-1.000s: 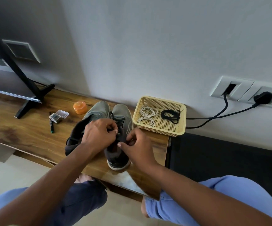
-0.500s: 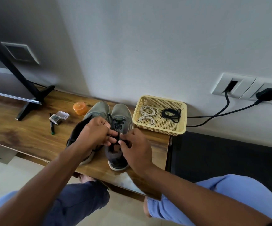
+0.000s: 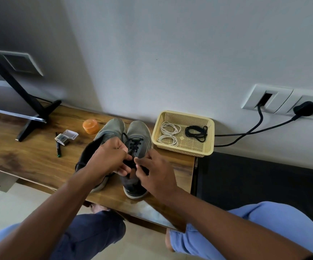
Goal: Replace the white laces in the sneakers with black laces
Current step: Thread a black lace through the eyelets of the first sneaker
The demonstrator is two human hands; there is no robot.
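Two grey sneakers stand side by side on the wooden shelf (image 3: 30, 158), toes to the wall. The right sneaker (image 3: 139, 134) carries a black lace (image 3: 133, 145) threaded through its eyelets. My left hand (image 3: 107, 158) and my right hand (image 3: 155, 171) meet over its tongue, each pinching an end of that black lace. The left sneaker (image 3: 110, 128) is partly hidden under my left hand; no lace shows on it. A yellow mesh basket (image 3: 210, 136) to the right holds two coiled white laces (image 3: 168, 134) and a coiled black lace (image 3: 197, 133).
An orange round lid (image 3: 90, 126), a small clear plastic case (image 3: 65, 136) and a black pen (image 3: 58, 147) lie left of the shoes. A black TV stand leg (image 3: 34, 119) sits at far left. Two black cables (image 3: 255, 132) run from wall sockets behind the basket.
Both hands have drawn back slightly toward the shoe's heel, fingers still working the black lace. The sneakers and basket have not moved.
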